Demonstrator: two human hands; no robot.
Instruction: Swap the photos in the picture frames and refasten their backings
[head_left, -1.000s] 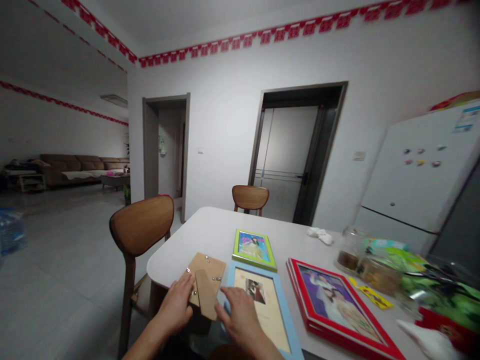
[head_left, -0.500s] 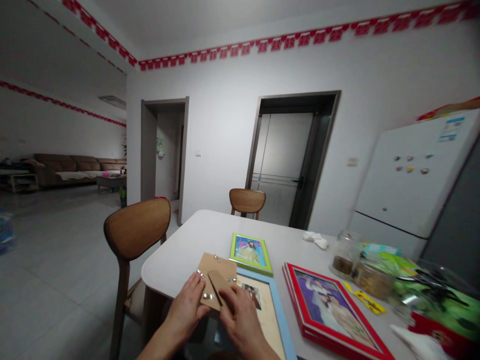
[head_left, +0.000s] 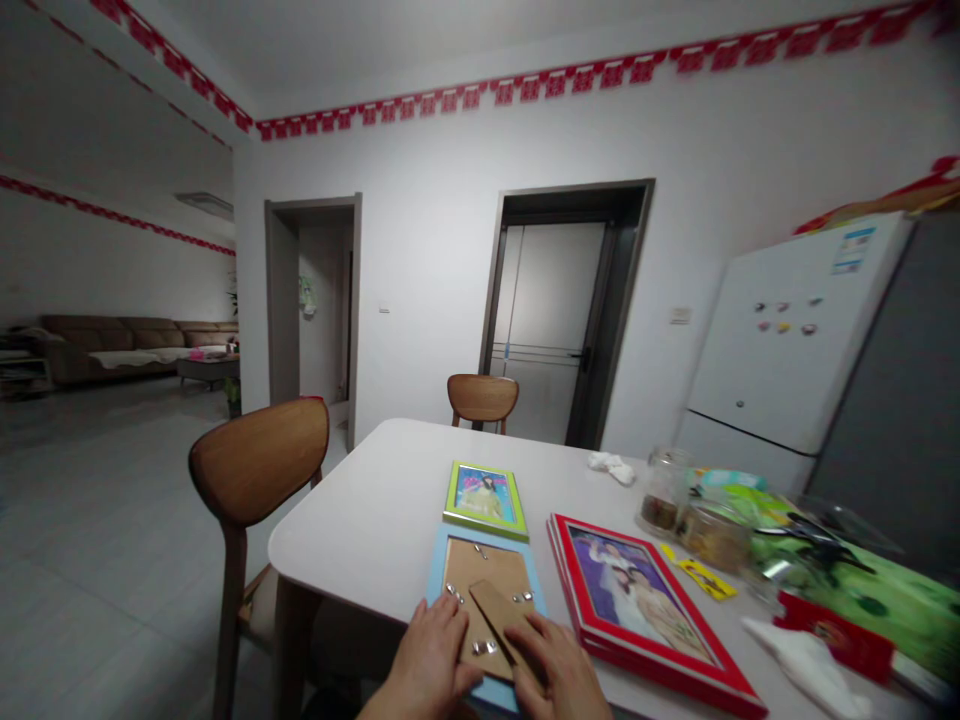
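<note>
A brown backing board (head_left: 491,563) with metal clips and a stand flap (head_left: 491,610) lies within the light blue frame (head_left: 439,568) at the table's near edge. My left hand (head_left: 431,655) rests on the board's left side, fingers spread, thumb near the lower clip. On the right, my right hand (head_left: 559,665) has its fingers on the stand flap and the board's right side. Just beyond is a green frame (head_left: 486,498) with a photo. To the right lie stacked red frames (head_left: 645,610), the top one showing a couple.
Glass jars (head_left: 664,490), a yellow packet (head_left: 707,578), crumpled tissue (head_left: 611,467), a red packet (head_left: 836,635) and green bags (head_left: 892,600) crowd the table's right side. Wooden chairs (head_left: 262,460) stand at the left and far side.
The backing board has moved right and down, from above the blue frame's left part into line with it. Both hands moved with it. The view has turned slightly right.
</note>
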